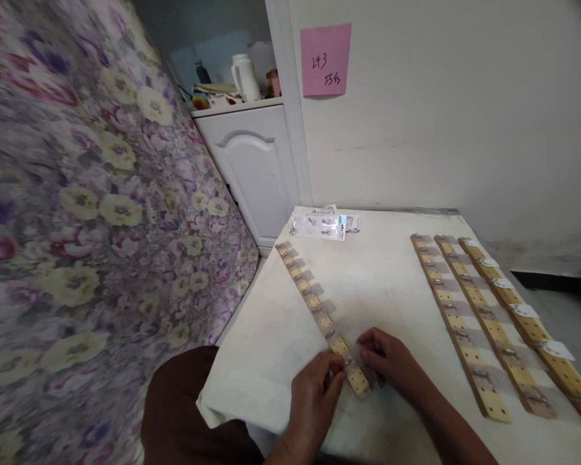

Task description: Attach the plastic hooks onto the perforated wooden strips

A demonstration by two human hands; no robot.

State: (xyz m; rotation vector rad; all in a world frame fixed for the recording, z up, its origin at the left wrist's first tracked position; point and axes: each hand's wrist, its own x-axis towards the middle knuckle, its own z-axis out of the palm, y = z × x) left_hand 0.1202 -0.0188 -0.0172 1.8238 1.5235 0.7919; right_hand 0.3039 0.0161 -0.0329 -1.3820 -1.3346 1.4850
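Observation:
A narrow wooden strip (325,321) with drilled holes lies slantwise on the table. Along it sit several clear plastic cards, each with a small shiny metal piece. My left hand (314,392) is at the near end of this strip, thumb and fingertips pinched together at its left edge beside a metal piece (347,361). Whatever lies between those fingertips is too small to make out. On the strip's other side, my right hand (390,358) has its fingers bent in and closed around the edge of a clear card (361,367); its fingertips are partly hidden.
Three similar wooden strips lie at the right: two with clear cards (459,336) (496,332) and one with white cards (532,332). Clear printed packets (319,227) rest at the far edge of the white-covered table (266,336). A floral curtain (101,258) hangs on the left.

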